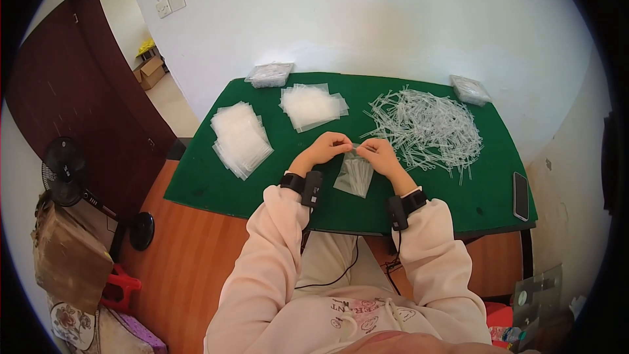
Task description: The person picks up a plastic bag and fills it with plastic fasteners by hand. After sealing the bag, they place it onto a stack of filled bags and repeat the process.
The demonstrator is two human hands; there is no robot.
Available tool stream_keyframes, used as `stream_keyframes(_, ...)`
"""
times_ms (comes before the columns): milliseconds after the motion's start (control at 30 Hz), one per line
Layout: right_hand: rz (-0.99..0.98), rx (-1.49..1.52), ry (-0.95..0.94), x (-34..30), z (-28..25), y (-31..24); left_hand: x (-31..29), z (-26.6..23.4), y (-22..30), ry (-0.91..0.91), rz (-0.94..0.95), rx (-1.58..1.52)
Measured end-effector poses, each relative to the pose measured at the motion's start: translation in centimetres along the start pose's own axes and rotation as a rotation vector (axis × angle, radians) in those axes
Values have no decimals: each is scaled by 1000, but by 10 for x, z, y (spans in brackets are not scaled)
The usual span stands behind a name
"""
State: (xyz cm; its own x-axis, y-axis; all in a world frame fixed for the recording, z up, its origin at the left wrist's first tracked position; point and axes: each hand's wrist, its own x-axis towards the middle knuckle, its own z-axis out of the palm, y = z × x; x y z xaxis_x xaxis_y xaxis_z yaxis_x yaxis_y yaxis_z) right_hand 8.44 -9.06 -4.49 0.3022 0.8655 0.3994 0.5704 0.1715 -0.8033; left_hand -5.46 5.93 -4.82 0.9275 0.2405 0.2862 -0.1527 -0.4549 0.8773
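Observation:
Near the front middle of the green-covered table, my left hand (329, 147) and my right hand (382, 155) meet at the top edge of a small clear plastic bag (356, 179). Thumb and fingers of each hand pinch that edge, the hands close together. Several thin clear sticks lie inside the bag, whose lower end points toward me. Beyond my right hand spreads a big loose heap of thin clear plastic sticks (429, 128); their exact kind is too small to tell. Two stacks of flat clear bags, a left stack (241, 141) and a middle stack (313, 106), lie beyond my left hand.
Filled clear packs stand at the table's back edge, a left pack (270, 75) and a right pack (470, 90). A phone (520, 195) lies at the right edge of the green tabletop (216, 190). A fan (64, 172) and a red stool (121, 288) are at left. Cables hang over my lap.

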Motion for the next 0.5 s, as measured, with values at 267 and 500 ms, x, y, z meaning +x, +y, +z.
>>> stream_keyframes(267,214,430,-36,2,-9,2,-9,-10,15,-123,-131,-159)
stream_keyframes(500,338,612,14,3,-12,0,-10,-15,16,-184,-252,-128)
